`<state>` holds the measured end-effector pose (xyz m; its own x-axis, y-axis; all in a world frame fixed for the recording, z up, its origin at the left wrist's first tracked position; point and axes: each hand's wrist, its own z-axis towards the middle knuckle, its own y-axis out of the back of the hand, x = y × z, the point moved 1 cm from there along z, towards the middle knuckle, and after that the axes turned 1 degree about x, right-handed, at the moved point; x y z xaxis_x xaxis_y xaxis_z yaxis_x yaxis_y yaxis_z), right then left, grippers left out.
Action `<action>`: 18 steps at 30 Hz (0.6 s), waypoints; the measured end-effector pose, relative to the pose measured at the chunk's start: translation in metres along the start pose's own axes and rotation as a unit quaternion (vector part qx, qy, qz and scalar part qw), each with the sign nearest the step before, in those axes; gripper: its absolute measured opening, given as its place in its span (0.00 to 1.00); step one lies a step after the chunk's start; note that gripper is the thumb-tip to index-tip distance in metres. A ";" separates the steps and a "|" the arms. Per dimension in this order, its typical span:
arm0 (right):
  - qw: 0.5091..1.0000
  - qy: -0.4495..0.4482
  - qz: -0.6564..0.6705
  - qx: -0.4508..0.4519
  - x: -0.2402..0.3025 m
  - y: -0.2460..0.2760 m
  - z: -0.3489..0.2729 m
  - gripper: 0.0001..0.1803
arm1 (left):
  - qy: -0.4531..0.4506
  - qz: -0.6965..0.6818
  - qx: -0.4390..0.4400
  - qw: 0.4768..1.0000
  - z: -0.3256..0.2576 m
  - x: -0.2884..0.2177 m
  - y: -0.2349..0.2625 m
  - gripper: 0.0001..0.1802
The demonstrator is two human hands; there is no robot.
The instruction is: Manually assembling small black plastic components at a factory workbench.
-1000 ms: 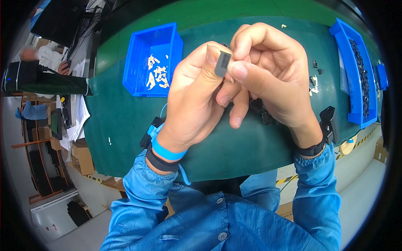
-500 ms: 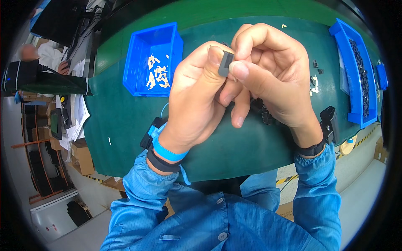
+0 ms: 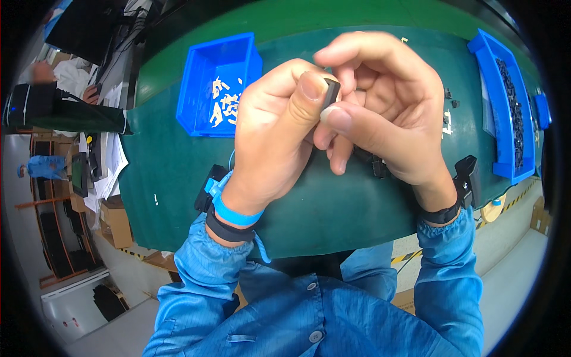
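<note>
A small dark grey plastic part (image 3: pixel 332 93), narrow and block-like, is pinched upright between the thumb and curled fingers of my left hand (image 3: pixel 276 119). My right hand (image 3: pixel 392 107) is up against it from the other side. The right thumb tip rests at the part's lower edge, while the right index finger arches above, apart from it and slightly blurred. The other right fingers curl in behind the part, where their contact is hidden. Partly covered by my right hand, several black pieces (image 3: pixel 379 166) lie on the green table mat (image 3: pixel 333 220).
A blue bin (image 3: pixel 185 101) with cream-coloured scraps stands at the left. At the right is a long blue bin (image 3: pixel 505 149) full of black parts. Small black pieces (image 3: pixel 455 103) and a pale scrap (image 3: pixel 447 122) lie between. A coiled blue cord (image 3: pixel 262 247) hangs from my left wristband.
The dark part has turned, showing a narrow plain side instead of its notched face. My right index finger has lifted off it, and my left hand has shifted slightly left.
</note>
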<state>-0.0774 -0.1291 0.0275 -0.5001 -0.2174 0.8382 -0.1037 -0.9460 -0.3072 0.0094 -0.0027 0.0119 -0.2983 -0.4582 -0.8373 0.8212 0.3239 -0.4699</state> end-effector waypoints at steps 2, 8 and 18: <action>0.996 0.049 -0.066 0.023 -0.004 0.008 0.002 0.17 | -0.011 0.007 0.018 1.000 0.001 0.000 0.003 0.22; 0.965 0.151 -0.212 0.024 -0.001 0.010 0.004 0.17 | 0.015 -0.017 -0.014 1.000 0.000 -0.002 0.002 0.21; 0.946 0.174 -0.271 0.027 0.000 0.014 0.003 0.19 | 0.034 -0.054 0.015 0.998 0.000 -0.004 0.006 0.20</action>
<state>-0.0767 -0.1430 0.0248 -0.6406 0.3862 0.6637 -0.3863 -0.9091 0.1561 0.0155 0.0010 0.0123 -0.4166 -0.4323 -0.7998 0.7970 0.2496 -0.5500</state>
